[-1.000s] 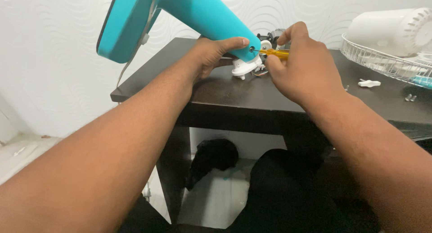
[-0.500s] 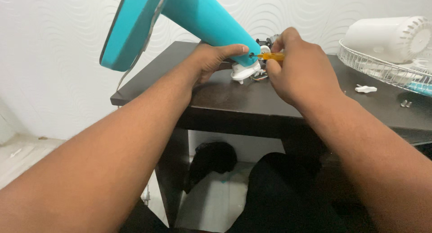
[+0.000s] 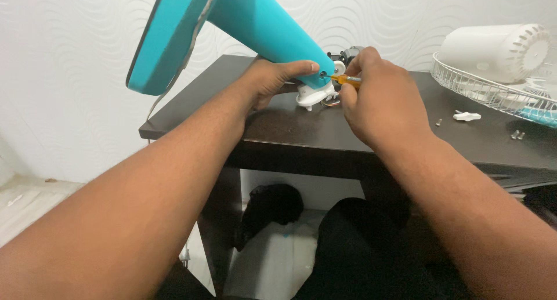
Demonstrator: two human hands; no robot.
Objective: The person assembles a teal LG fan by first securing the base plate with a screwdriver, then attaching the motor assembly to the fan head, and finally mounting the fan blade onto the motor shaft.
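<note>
A turquoise fan stand [image 3: 243, 22] lies tilted on the dark table [image 3: 325, 132], its round base up at the upper left and its narrow neck down on the tabletop. My left hand [image 3: 272, 80] grips that neck from below, thumb along its end. My right hand [image 3: 380, 100] holds a small screwdriver with a yellow handle [image 3: 347, 79], its tip at a screw in the neck's end. A white plastic fitting [image 3: 316, 95] and a small motor part [image 3: 347, 55] sit right at the neck.
A white wire fan guard [image 3: 493, 91] with a white motor housing [image 3: 499, 45] in it stands at the table's right. A white knob [image 3: 467, 116] and loose screws [image 3: 516, 135] lie near it. A patterned white wall is behind; my dark-clothed legs are under the table.
The view shifted slightly. My right hand has closed further over the screwdriver, so less of the yellow handle shows. The stand and my left hand have kept their hold.
</note>
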